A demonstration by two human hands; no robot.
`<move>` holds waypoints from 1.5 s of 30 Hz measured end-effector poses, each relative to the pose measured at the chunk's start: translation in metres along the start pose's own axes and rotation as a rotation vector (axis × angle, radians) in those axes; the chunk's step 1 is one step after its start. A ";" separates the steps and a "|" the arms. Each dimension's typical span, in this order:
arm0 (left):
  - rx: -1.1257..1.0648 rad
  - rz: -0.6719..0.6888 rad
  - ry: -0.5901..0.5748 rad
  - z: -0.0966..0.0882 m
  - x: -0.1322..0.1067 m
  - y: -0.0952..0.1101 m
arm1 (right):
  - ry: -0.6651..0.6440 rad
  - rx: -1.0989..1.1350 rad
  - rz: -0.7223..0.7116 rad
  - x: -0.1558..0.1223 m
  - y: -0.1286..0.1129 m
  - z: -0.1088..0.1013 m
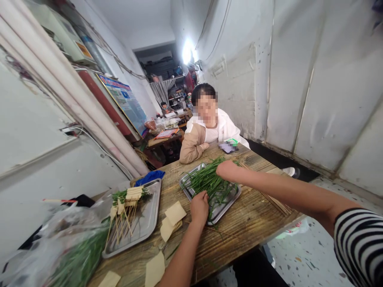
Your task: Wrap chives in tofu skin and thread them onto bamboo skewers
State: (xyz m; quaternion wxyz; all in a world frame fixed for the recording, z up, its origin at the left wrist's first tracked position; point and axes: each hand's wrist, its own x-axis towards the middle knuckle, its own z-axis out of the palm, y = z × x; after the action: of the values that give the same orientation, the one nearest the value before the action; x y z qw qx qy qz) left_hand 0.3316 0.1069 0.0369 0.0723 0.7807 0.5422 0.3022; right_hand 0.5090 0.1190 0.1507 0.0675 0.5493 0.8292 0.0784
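A steel tray (227, 204) on the wooden table holds a heap of green chives (209, 182). My left hand (199, 207) rests on the near end of the chives with its fingers curled onto the stalks. My right hand (227, 169) reaches over the far end of the heap, fingers bent down into the greens. Exactly which stalks each hand grips is hidden.
A second steel tray (146, 223) at left carries finished skewers (125, 211) of tofu skin and chives. Loose tofu skin sheets (172, 219) lie on the table (254, 219). A plastic bag of chives (72, 255) sits at near left. Another person (206, 131) sits opposite, beside a phone (228, 146). Bamboo sticks (269, 195) lie right.
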 end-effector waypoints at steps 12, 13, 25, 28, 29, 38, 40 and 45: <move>0.141 0.176 -0.169 -0.047 0.012 0.040 | -0.075 0.087 -0.243 -0.007 -0.027 -0.021; 0.153 0.155 -0.211 -0.050 0.014 0.040 | -0.082 0.102 -0.269 -0.007 -0.027 -0.022; 0.111 0.286 -0.446 -0.078 0.037 0.033 | -0.037 0.142 -0.257 -0.005 -0.021 -0.025; 0.077 0.332 -0.429 -0.082 0.036 0.031 | -0.056 0.348 -0.262 -0.007 -0.015 -0.022; 0.060 0.337 -0.412 -0.083 0.035 0.029 | -0.079 0.485 -0.234 -0.008 -0.012 -0.019; -0.670 0.091 -0.166 -0.053 0.020 0.028 | 0.000 1.664 0.059 -0.009 -0.016 -0.002; -0.946 -0.042 -0.158 -0.044 0.018 0.032 | 0.055 1.712 0.078 -0.009 -0.019 -0.003; -0.989 -0.162 -0.063 -0.036 0.014 0.046 | 0.145 1.765 0.103 -0.009 -0.023 -0.010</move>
State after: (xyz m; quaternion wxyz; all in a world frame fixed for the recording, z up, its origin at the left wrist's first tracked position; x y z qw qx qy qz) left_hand 0.3520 0.0933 0.0918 0.4732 0.6170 0.3904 0.4930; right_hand 0.4895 0.1010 0.1556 -0.4369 0.4313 0.5640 -0.5522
